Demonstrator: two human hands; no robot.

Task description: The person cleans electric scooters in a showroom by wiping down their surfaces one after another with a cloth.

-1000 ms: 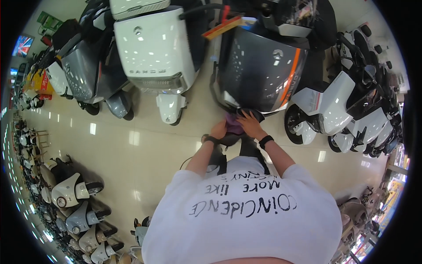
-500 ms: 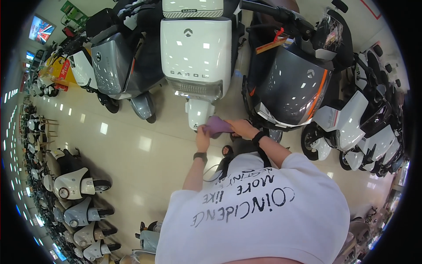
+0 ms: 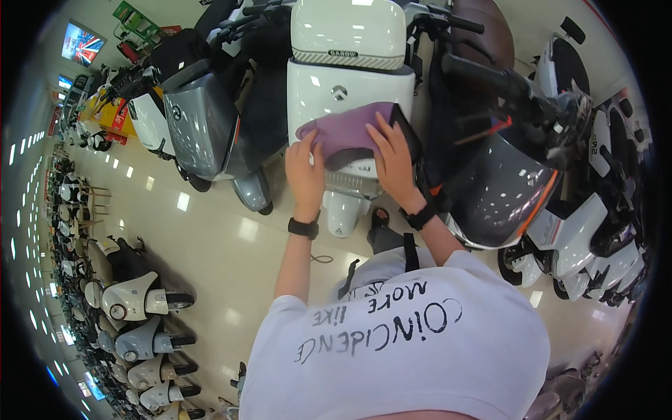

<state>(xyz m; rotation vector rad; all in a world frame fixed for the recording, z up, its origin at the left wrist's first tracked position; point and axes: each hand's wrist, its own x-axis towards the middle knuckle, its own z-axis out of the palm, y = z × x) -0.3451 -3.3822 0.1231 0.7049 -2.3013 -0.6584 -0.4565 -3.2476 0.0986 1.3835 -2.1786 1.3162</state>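
A purple cloth (image 3: 344, 129) with a dark underside is spread across the upright white front panel (image 3: 306, 85) of a scooter. My left hand (image 3: 304, 168) holds the cloth's left end, fingers over its edge. At the cloth's right side, my right hand (image 3: 393, 157) holds it with fingers somewhat spread over the purple face; the thumb is hidden. The cloth's lower edge arches between both hands, and its dark underside shows at the right. Below it are the scooter's light strip (image 3: 346, 183) and white front mudguard (image 3: 343, 213).
A grey scooter (image 3: 199, 126) stands close on the left, and a dark grey one with an orange stripe (image 3: 500, 192) close on the right. More white scooters (image 3: 570, 227) line the right side. Several scooters (image 3: 133, 297) stand in a row at the lower left on the glossy tiled floor (image 3: 217, 280).
Both hands have risen from beside the front mudguard to the front panel. The cloth, bunched between them before, is now spread wide, with the hands farther apart.
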